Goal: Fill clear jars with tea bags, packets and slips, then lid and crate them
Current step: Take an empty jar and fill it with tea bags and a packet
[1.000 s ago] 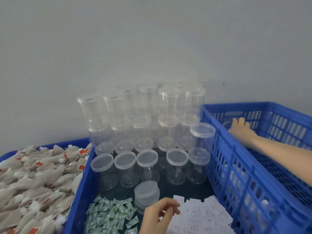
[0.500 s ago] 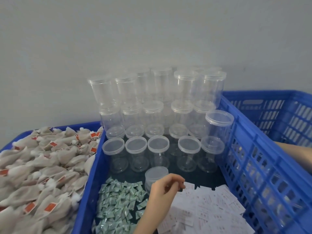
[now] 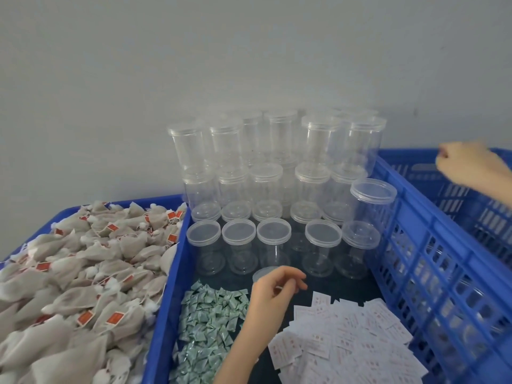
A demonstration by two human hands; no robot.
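Clear lidded jars (image 3: 277,173) stand stacked in several tiers against the wall, with a front row (image 3: 273,235) on the dark floor of the middle blue tray (image 3: 169,286). My left hand (image 3: 274,289) hovers with curled fingers over a short stack of loose lids (image 3: 260,273), mostly hiding it; whether it pinches anything is unclear. Green packets (image 3: 210,314) lie left of that hand, white slips (image 3: 346,333) right of it. Tea bags (image 3: 83,286) fill the left tray. My right hand (image 3: 468,162), blurred and loosely curled, is above the far side of the blue crate (image 3: 415,245) and holds nothing visible.
A grey wall (image 3: 249,51) closes off the back right behind the jars. The crate's high slatted wall rises at the right edge of the middle tray. One taller jar (image 3: 372,200) stands right against that wall. The left tray's rim (image 3: 155,202) borders the jars.
My right hand pulled back out of the crate and is now up by its far rim. My left hand stayed curled at the lid stack. The view shifted.
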